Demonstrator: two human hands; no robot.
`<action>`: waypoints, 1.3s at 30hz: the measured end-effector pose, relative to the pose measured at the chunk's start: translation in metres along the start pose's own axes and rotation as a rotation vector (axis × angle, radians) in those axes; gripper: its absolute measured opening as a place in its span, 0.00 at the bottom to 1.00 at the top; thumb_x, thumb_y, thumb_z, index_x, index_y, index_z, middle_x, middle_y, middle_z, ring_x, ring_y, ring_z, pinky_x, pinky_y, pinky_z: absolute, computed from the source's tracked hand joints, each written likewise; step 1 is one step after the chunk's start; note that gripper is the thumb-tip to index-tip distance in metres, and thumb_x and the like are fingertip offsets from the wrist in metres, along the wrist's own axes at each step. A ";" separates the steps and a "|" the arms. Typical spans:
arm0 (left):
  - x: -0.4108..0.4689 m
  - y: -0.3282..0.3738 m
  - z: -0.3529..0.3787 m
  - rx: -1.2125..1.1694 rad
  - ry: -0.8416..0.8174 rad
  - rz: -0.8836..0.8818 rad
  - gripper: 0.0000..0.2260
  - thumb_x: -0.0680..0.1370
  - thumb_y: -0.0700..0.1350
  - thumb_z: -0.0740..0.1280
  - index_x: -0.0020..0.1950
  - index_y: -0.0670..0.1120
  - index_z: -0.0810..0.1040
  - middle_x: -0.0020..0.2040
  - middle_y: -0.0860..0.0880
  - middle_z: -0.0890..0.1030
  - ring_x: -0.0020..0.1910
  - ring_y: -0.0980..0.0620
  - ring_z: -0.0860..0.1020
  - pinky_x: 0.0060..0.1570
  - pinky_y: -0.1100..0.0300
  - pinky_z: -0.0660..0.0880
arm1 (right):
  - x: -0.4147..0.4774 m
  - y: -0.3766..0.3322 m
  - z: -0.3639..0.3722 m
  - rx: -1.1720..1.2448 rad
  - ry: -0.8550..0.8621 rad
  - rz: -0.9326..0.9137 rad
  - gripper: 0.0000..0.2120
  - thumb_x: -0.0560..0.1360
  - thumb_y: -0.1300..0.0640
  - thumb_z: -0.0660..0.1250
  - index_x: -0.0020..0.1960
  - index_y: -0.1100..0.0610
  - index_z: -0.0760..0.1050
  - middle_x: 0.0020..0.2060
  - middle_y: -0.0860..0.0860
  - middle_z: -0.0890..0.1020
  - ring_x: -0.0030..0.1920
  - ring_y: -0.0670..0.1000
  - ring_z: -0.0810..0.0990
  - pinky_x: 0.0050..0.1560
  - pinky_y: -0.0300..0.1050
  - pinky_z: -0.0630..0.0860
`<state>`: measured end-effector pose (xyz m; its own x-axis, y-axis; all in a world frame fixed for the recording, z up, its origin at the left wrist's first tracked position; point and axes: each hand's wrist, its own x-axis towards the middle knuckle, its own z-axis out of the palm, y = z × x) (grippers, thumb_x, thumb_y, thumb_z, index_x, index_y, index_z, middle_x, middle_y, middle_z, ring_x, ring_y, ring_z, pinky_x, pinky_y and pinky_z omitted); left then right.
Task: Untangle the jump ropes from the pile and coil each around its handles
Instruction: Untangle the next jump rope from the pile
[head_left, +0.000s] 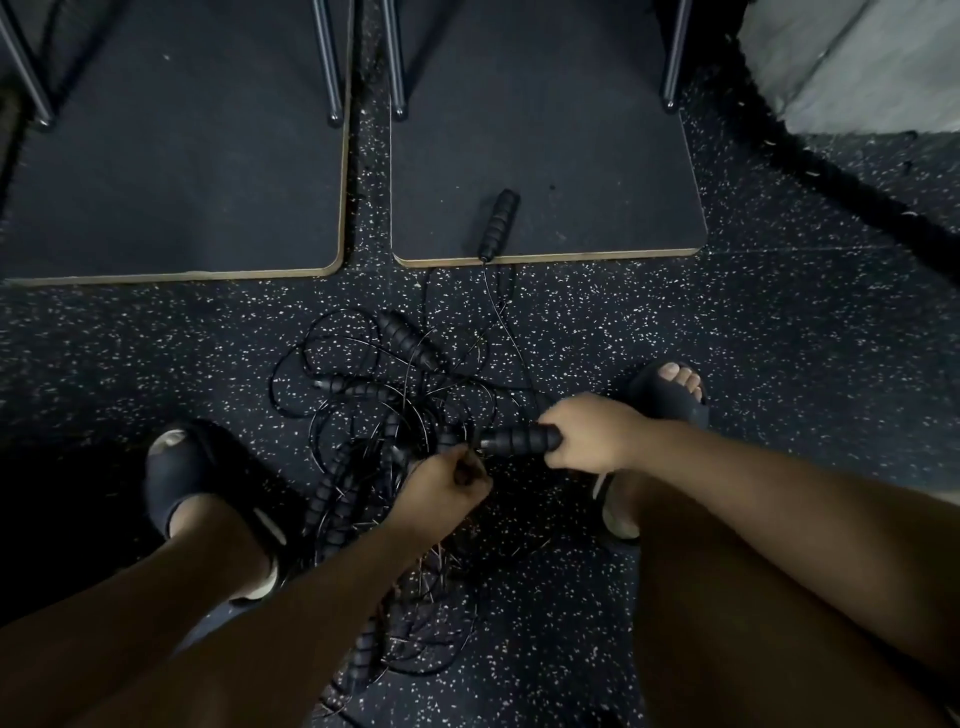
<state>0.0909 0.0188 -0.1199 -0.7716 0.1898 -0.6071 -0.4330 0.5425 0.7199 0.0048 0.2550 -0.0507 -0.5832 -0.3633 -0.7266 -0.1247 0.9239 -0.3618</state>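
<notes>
Black ribbed foam fills the right hand (587, 434): from my remote seat I see its fingers wrapped firmly round one handle (519, 439), held level just above the floor, its tip pointing at the left hand (444, 488). That hand's fingertips are pinched together on the thin cord (474, 450) right at the handle's tip. Directly beyond and beneath both hands lies the tangled pile (395, 405) of jump ropes on the speckled rubber floor (675, 322), between two slippered feet. A far handle (498, 223) rests on a dark board (597, 156), its cord trailing into the pile. Any marking on the handles is too dark for me to read.
</notes>
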 end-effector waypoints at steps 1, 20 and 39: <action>-0.004 0.002 -0.005 -0.017 0.012 -0.017 0.02 0.80 0.45 0.72 0.48 0.51 0.80 0.42 0.53 0.85 0.39 0.57 0.80 0.42 0.57 0.78 | -0.010 -0.001 -0.008 0.046 0.031 0.009 0.09 0.73 0.53 0.74 0.38 0.53 0.76 0.33 0.48 0.80 0.37 0.51 0.80 0.42 0.52 0.79; -0.120 0.131 -0.109 -0.033 0.443 0.215 0.16 0.85 0.62 0.62 0.51 0.55 0.85 0.47 0.57 0.83 0.43 0.59 0.81 0.45 0.59 0.76 | -0.239 -0.126 -0.191 0.241 0.664 -0.035 0.06 0.75 0.53 0.77 0.43 0.53 0.81 0.27 0.45 0.79 0.24 0.43 0.72 0.25 0.40 0.67; -0.240 0.285 -0.223 -0.183 0.482 0.538 0.14 0.84 0.56 0.69 0.42 0.52 0.87 0.38 0.42 0.85 0.34 0.49 0.80 0.44 0.43 0.81 | -0.229 -0.238 -0.152 0.850 0.545 -0.279 0.08 0.77 0.53 0.77 0.55 0.55 0.85 0.44 0.56 0.89 0.39 0.53 0.84 0.48 0.59 0.84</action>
<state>0.0485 -0.0550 0.3055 -0.9995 -0.0123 0.0295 0.0239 0.3233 0.9460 0.0460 0.1373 0.2909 -0.9295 -0.2517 -0.2695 0.1722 0.3498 -0.9208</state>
